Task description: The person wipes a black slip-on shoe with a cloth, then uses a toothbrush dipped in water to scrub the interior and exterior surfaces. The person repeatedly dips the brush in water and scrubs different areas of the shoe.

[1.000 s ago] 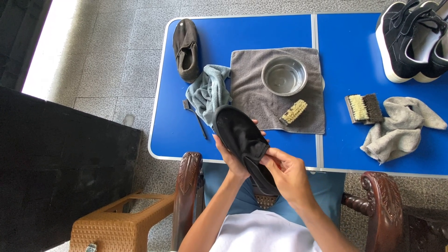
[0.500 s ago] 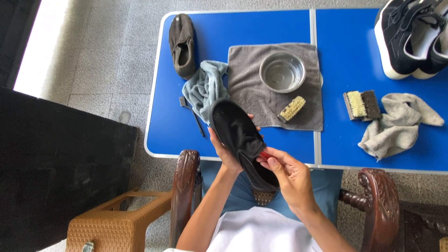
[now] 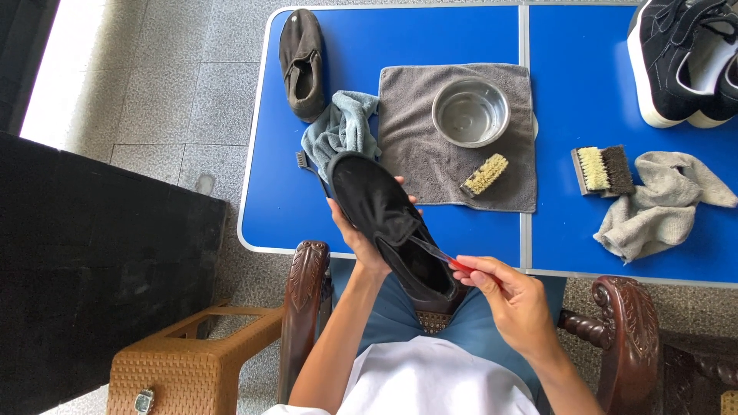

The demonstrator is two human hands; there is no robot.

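My left hand (image 3: 360, 230) holds a black slip-on shoe (image 3: 384, 215) from underneath, toe pointing away from me, above the near edge of the blue table (image 3: 461, 38). My right hand (image 3: 511, 296) grips a thin toothbrush with a red handle (image 3: 442, 255); its far end reaches into the shoe's opening. The matching dark shoe (image 3: 301, 63) lies on the table's far left corner.
On the table lie a light blue cloth (image 3: 342, 127), a grey towel (image 3: 430, 154) bearing a metal bowl (image 3: 470, 112) and a small brush (image 3: 484, 175), a larger brush (image 3: 603, 169), a grey rag (image 3: 653, 204) and black sneakers (image 3: 684, 58). A wicker stool (image 3: 192, 361) stands left of my wooden chair (image 3: 306, 307).
The shoe has turned slightly in my left hand, and my right hand has drawn the toothbrush along the shoe's opening. The view has shifted a little.
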